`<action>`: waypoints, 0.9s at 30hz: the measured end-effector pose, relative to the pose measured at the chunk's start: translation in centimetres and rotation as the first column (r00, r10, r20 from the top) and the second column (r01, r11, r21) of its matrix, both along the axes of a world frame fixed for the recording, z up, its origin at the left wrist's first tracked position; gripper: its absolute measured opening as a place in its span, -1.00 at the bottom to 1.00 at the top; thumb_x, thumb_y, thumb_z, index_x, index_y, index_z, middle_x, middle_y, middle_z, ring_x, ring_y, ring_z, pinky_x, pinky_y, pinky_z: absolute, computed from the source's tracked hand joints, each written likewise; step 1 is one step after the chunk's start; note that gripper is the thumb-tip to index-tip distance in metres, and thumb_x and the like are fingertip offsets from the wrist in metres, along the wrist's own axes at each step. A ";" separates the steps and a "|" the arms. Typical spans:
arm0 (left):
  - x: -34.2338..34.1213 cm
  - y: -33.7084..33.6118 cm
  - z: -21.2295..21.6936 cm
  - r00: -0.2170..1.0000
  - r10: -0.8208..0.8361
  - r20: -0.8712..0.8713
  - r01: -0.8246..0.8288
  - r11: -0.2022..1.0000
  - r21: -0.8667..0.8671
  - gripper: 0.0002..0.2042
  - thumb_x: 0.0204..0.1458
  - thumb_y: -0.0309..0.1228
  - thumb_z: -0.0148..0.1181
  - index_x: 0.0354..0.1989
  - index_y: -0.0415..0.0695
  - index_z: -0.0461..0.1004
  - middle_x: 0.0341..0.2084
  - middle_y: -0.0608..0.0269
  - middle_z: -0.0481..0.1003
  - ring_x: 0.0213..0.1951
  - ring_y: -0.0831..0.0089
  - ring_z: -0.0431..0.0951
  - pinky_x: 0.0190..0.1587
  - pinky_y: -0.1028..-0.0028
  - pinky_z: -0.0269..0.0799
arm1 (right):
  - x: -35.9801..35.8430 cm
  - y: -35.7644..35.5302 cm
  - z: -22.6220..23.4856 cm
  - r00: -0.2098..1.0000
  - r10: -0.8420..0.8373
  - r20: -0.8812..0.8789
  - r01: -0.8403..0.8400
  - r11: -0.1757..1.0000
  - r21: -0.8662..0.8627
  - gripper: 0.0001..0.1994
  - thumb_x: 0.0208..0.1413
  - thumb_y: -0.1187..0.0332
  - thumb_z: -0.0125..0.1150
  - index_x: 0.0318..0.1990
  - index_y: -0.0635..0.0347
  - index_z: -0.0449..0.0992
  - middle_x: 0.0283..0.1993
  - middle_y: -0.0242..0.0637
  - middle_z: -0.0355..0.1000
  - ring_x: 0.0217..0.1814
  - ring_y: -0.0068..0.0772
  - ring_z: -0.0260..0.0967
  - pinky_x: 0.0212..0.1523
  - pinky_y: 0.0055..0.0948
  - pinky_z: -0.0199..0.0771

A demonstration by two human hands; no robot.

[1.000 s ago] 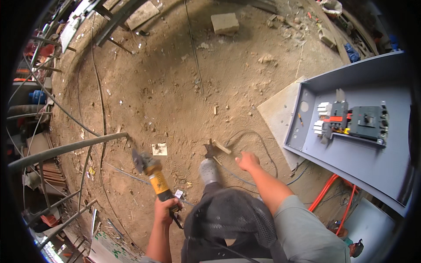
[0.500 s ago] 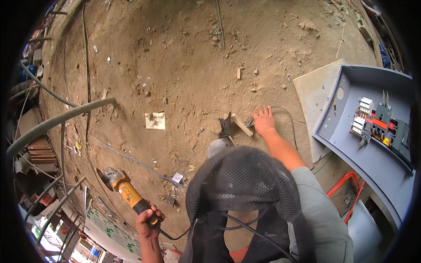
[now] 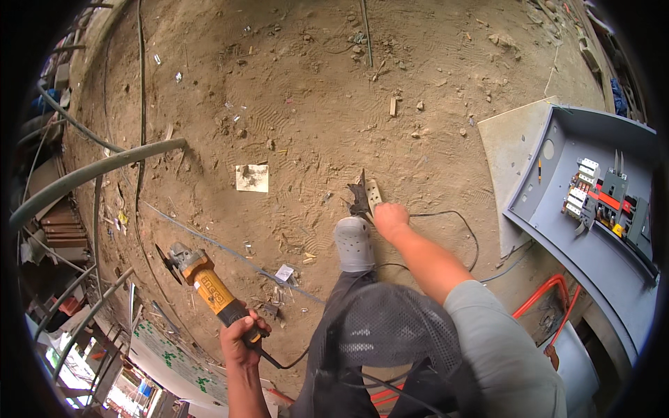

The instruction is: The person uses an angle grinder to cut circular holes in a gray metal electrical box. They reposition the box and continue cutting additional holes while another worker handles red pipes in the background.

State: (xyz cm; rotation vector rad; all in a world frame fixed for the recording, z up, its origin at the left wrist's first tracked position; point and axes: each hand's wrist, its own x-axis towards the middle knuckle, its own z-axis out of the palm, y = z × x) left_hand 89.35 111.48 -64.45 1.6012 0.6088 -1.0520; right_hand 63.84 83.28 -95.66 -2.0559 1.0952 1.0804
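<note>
In my left hand point(image 3: 245, 331) is a yellow and black angle grinder point(image 3: 212, 289), its fingers wrapped round the rear handle. The grinder's dark disc point(image 3: 168, 264) points up and left, over the dirt. My right hand point(image 3: 390, 219) is closed at the lower end of a pale strip with holes, which looks like a power strip point(image 3: 373, 191); its fingertips are partly hidden. A dark cable point(image 3: 453, 214) runs from beside that hand and loops rightward. Close by, a crumpled black piece point(image 3: 359, 198) lies just above the grey clog point(image 3: 354, 244) on my foot.
At the right stands an open grey metal electrical enclosure point(image 3: 536, 209) with breakers point(image 3: 610, 195) inside, beside a flat pale board point(image 3: 512, 143). Orange tubing point(image 3: 543, 292) lies below it. Curved pipes point(image 3: 97, 167) jut in from the left. A paper square point(image 3: 252, 177) lies on the dirt.
My right hand has moved left and down, closing at the power strip, which has turned to show its holes. The grey clog has come into fuller view. The left hand still grips the grinder.
</note>
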 end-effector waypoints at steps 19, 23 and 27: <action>-2.2 -4.6 0.6 0.976 -0.182 0.117 0.156 0.968 0.197 -0.45 -0.15 -0.55 0.40 0.12 -0.27 0.45 -0.32 0.11 0.62 -0.37 0.28 0.64 -0.15 0.33 0.63 | -27.1 -4.3 0.6 0.564 -0.742 -0.363 0.623 0.671 -0.402 -0.57 0.52 0.06 0.12 0.21 0.21 0.68 0.28 0.08 0.62 0.35 0.11 0.59 0.29 0.01 0.61; -3.9 -8.2 -0.2 0.985 -0.132 0.107 0.122 0.988 0.099 -0.42 -0.12 -0.55 0.40 0.17 -0.28 0.42 -0.33 0.10 0.60 -0.38 0.25 0.65 -0.20 0.28 0.66 | -32.0 -5.3 -0.4 0.478 -0.809 -0.343 0.691 0.587 -0.421 -0.54 0.54 0.05 0.09 0.22 0.26 0.65 0.35 0.12 0.57 0.42 0.13 0.54 0.34 0.03 0.56; -4.5 -10.5 -1.8 0.974 -0.218 0.067 0.215 0.976 0.044 -0.36 -0.04 -0.50 0.41 0.30 -0.18 0.36 -0.30 0.17 0.56 -0.35 0.27 0.64 -0.24 0.20 0.64 | -32.5 -7.1 -2.4 0.488 -0.811 -0.323 0.720 0.583 -0.376 -0.55 0.56 0.07 0.07 0.19 0.30 0.65 0.30 0.11 0.60 0.35 0.14 0.60 0.25 0.05 0.63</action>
